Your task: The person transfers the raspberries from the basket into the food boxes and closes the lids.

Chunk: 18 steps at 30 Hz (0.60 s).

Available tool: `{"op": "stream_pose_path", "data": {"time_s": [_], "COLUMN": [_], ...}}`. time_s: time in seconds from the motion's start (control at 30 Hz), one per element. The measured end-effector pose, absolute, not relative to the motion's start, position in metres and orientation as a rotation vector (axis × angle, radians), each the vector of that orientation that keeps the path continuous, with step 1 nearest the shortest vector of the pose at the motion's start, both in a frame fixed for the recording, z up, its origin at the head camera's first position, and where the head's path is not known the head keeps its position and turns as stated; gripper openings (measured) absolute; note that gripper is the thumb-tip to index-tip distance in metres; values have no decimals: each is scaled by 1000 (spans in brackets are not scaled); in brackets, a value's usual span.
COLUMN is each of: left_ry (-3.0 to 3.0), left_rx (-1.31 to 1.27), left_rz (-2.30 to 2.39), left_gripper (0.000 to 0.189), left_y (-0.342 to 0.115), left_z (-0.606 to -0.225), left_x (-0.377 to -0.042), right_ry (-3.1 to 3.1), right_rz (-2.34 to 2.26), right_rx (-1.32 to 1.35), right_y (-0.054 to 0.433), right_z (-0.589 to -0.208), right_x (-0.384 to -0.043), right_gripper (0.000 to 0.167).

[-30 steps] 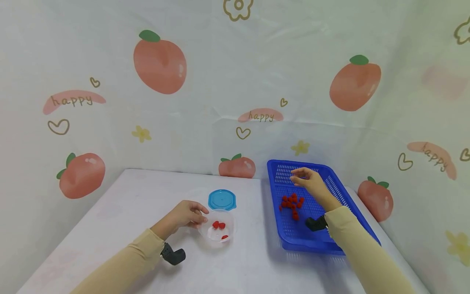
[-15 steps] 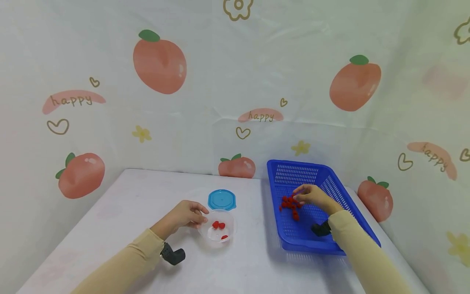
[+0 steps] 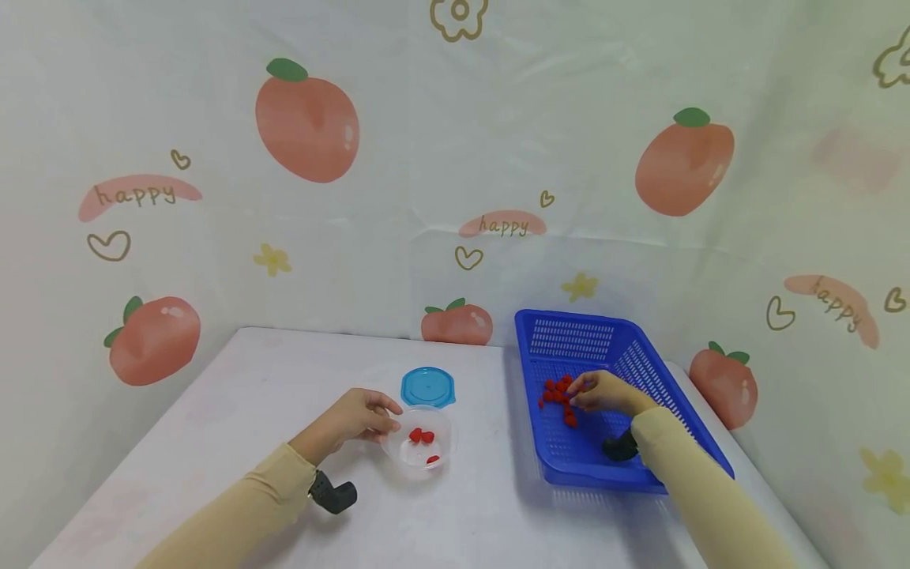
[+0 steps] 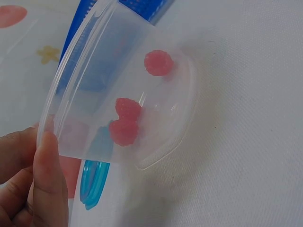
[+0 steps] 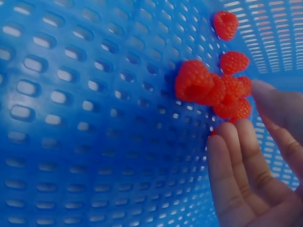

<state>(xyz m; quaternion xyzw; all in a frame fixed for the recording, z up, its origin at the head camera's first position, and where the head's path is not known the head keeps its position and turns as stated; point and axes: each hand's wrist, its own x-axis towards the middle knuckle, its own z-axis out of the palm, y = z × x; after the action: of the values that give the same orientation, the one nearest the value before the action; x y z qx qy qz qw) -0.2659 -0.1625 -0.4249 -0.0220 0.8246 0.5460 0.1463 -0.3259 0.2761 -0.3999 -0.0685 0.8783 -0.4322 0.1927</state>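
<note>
My left hand [image 3: 364,414] pinches the rim of a clear plastic tub [image 3: 435,425] between thumb and fingers. Three red raspberries lie inside it; the left wrist view shows one raspberry [image 4: 158,63] apart from a touching pair of raspberries [image 4: 125,122]. Over in the blue basket [image 3: 604,476], my right hand [image 3: 603,391] reaches down to a cluster of raspberries [image 3: 554,390]. Its thumb and fingers [image 5: 225,163] are spread at the cluster's edge in the right wrist view, close to or touching some berries. No berry is plainly gripped there.
A light-blue lid [image 3: 428,387] lies on the white-covered table [image 3: 284,363] just behind the tub. The basket's raised, slotted walls surround the right hand. A patterned cloth [image 3: 384,261] hangs behind the table.
My right hand has lowered from above the basket to the raspberries. The left hand and the tub have stayed in place.
</note>
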Motion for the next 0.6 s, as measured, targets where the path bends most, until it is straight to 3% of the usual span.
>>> {"op": "stream_pose_path", "data": {"time_s": [0.6], "left_ry": [2353], "left_rx": [-20], "left_rz": [1590], "left_gripper": [23], "left_y": [-165], "left_z": [-425], "left_x": [-266], "right_ry": [2457], "right_rz": [-1041], "right_rx": [-110], "right_y": [268], "right_z": [-399], "right_x": [-321], "right_gripper": [19]}}
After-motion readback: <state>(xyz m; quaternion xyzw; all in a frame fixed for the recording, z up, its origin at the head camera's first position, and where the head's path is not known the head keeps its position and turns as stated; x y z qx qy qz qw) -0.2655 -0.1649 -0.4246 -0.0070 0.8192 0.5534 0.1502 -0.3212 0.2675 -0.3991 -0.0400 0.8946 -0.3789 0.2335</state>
